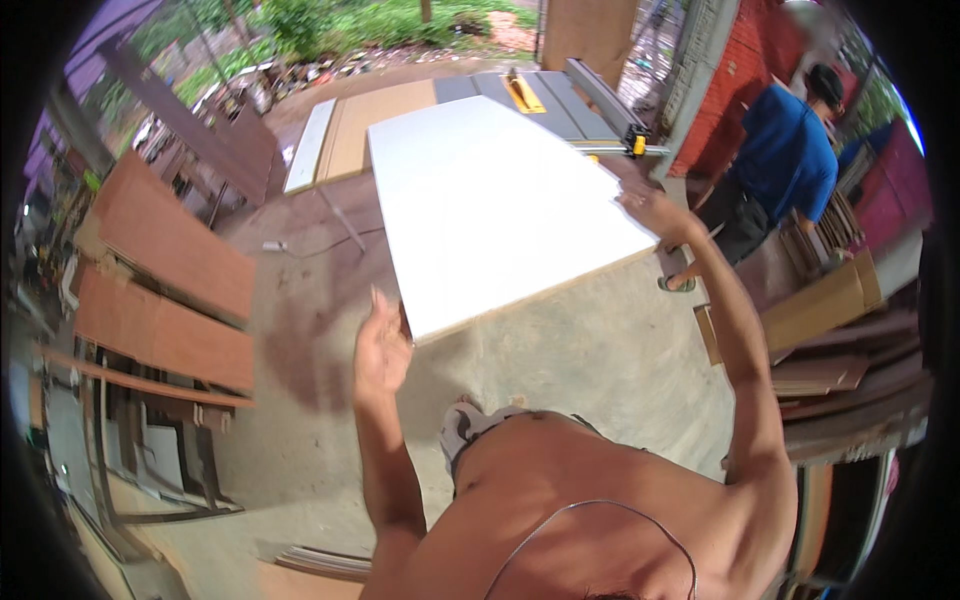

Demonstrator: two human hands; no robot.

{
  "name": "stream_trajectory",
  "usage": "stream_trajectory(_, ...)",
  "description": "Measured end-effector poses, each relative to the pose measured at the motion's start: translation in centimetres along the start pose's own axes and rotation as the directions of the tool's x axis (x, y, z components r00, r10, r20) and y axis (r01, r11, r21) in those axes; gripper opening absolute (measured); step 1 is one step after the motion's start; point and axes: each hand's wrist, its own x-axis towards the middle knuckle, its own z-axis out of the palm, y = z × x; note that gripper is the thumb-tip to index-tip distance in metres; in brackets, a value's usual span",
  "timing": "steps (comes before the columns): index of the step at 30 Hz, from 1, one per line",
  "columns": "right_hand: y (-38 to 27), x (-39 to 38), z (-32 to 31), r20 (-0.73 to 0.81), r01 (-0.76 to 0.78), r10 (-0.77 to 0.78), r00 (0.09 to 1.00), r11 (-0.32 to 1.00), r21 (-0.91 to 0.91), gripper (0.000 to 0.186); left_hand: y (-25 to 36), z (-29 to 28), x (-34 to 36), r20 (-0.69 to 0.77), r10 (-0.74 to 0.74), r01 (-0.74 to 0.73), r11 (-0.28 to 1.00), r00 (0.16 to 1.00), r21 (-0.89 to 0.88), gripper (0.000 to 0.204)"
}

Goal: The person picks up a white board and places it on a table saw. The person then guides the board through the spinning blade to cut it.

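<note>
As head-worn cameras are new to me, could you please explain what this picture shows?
The hands belong to the person wearing the camera; no robot is involved. This picture comes from the left of two wide fisheye cameras on their head, looking down, so edges bend. Their left hand is at the near left corner of a large white board, and their right hand at its right edge, with the grip partly hidden. Beyond is a table with grey sections and a yellow insert; the board's far end overlaps it in view, but whether it rests there is unclear. Another person, dressed in blue, stands at the right.
</note>
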Motion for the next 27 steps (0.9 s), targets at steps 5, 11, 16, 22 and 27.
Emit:
stream_trajectory(5, -7.4, -8.8, 12.9, 0.059, -0.443, 0.448, 0.892, 0.840, 0.314, 0.063, -6.7, -4.9, -3.5, -0.410, -0.063, 0.210, 0.922, 0.910, 0.324, 0.066)
stream_trajectory(11, -10.3, -19.0, 17.6, 0.013, -0.475, 0.550, 0.835, 0.708, 0.522, 0.062, -12.3, -11.4, -6.4, -0.485, 0.016, 0.313, 0.745, 0.874, 0.589, 0.049)
stream_trajectory(16, -12.4, -26.4, 17.1, 0.141, -0.637, 0.679, 0.720, 0.568, 0.521, 0.065, -17.2, -9.4, -7.9, -0.417, 0.343, 0.115, 0.641, 0.842, 0.759, 0.042)
stream_trajectory(22, -11.0, -30.2, 14.6, -0.022, -0.584, 0.697, 0.717, 0.617, 0.527, 0.061, -17.9, -4.3, -8.2, -0.327, 0.238, 0.048, 0.739, 0.915, 0.672, 0.043)
stream_trajectory(27, -5.2, -33.0, 14.3, -0.184, -0.539, 0.683, 0.707, 0.689, 0.483, 0.064, -21.6, -0.3, -4.9, -0.285, 0.215, 0.048, 0.715, 0.934, 0.698, 0.053)
